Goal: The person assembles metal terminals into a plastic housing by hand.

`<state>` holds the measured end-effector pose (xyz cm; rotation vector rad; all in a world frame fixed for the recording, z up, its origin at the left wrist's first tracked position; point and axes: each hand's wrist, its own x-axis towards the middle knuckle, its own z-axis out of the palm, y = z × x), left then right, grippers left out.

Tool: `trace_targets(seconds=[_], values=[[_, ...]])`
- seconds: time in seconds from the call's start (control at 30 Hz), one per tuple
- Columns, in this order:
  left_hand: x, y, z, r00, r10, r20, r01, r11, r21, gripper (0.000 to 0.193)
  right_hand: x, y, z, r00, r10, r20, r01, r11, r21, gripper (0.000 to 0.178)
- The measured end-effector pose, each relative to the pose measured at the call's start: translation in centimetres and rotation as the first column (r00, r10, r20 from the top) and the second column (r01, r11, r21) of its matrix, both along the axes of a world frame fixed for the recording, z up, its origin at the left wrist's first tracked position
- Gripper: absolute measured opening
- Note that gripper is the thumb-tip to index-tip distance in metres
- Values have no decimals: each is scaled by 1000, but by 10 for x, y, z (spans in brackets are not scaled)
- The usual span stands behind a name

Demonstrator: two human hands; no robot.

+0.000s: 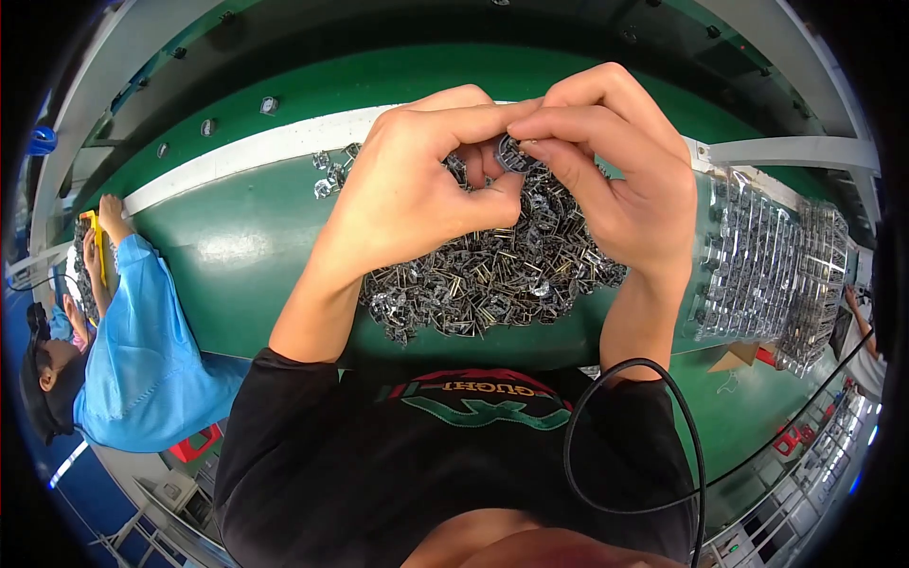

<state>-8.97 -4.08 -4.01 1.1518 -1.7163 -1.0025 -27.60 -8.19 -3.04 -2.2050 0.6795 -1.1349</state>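
Above a heap of small parts, my two hands meet around a small round dark component [514,157] with a shiny metal rim. My left hand [417,175] is closed on it, with the thumb below and the fingers curled behind. The thumb and forefinger of my right hand [630,170] pinch at its upper edge, where a tiny brass-coloured bit shows; I cannot make out whether that is a separate piece. Under my hands spreads the heap of small black and silver parts [483,284] with metal pins, on the green tabletop [246,237].
Stacked clear plastic trays [748,256] filled with parts stand at the right. A white rail [237,156] divides the tabletop from a green belt, where a few loose parts [269,105] lie. At the left sits a person in blue [142,350]. A black cable [696,454] loops near my right arm.
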Motion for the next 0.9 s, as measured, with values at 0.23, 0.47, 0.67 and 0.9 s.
trace_targets(seconds=[0.23,0.47,0.67,0.9], values=[[8,-9,4,994,-49,-100,54,997,47,47,7,-7,0,1000,-23,2,23,1000,-19,20],[7,-10,6,904,194,-380,-126,972,196,46,25,-11,-15,958,-251,141,192,922,336,29],[6,-22,-23,881,239,-409,-213,971,107,28,22,-2,-16,965,-258,50,222,902,370,22],[-15,-33,-33,950,201,-237,-193,980,57,20,-8,-7,-30,975,-185,-123,219,894,391,22]])
